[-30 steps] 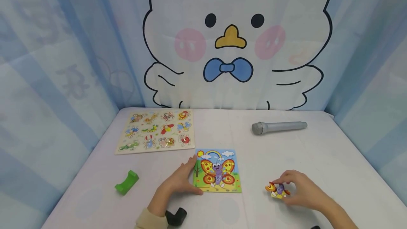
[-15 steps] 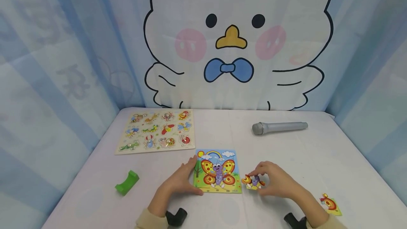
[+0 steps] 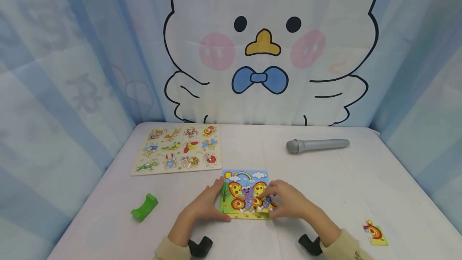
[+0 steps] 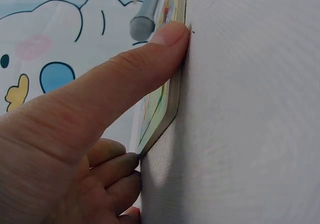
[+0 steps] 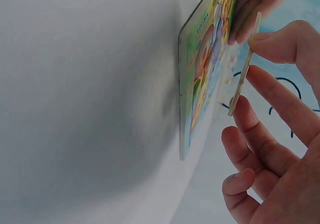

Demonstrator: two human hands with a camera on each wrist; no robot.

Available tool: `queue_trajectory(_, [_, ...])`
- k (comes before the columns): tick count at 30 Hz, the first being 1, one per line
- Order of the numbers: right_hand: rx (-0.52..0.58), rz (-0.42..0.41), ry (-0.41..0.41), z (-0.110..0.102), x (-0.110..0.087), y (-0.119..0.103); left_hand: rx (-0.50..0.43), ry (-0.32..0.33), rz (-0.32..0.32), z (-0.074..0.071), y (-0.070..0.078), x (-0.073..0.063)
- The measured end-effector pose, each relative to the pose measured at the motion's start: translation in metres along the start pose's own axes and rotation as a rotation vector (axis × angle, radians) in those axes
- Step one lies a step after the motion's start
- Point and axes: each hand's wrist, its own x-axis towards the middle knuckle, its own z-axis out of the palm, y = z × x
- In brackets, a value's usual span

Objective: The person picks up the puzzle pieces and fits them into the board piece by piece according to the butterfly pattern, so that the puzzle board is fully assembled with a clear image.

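Observation:
A square butterfly jigsaw board (image 3: pixel 228 203) lies on the table. My left hand (image 3: pixel 205 203) rests against its left side, with the outstretched thumb (image 4: pixel 142 59) on the board's edge in the left wrist view. Above the board's right part, my right hand (image 3: pixel 290 200) pinches a thin puzzle piece (image 5: pixel 244 69) between thumb and fingers. Seen in the right wrist view, the piece is edge-on and apart from the board. In the head view its printed side (image 3: pixel 267 202) overlaps the picture's lower right. Another puzzle piece (image 3: pixel 376 234) lies far to the right.
A larger insect peg puzzle (image 3: pixel 180 167) lies at the back left. In front of it is a green arched block (image 3: pixel 144 208). A grey toy microphone (image 3: pixel 319 144) lies at the back right. Printed curtains (image 3: pixel 260 111) stand around the table.
My right hand has carried the puzzle piece leftward from the table's right side to over the board. The piece lying at the right has come into view. My left hand has stayed put.

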Motion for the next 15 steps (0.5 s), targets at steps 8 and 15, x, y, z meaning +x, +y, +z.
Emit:
queue_trajectory(8, [-0.003,-0.035,-0.024,0.008,0.018,-0.012,-0.007,-0.006,0.002,0.0,0.001,-0.001])
queue_trajectory(15, [-0.038,-0.015,-0.083,0.017,0.031,-0.019,-0.003,-0.002,0.006,-0.001,0.003,-0.002])
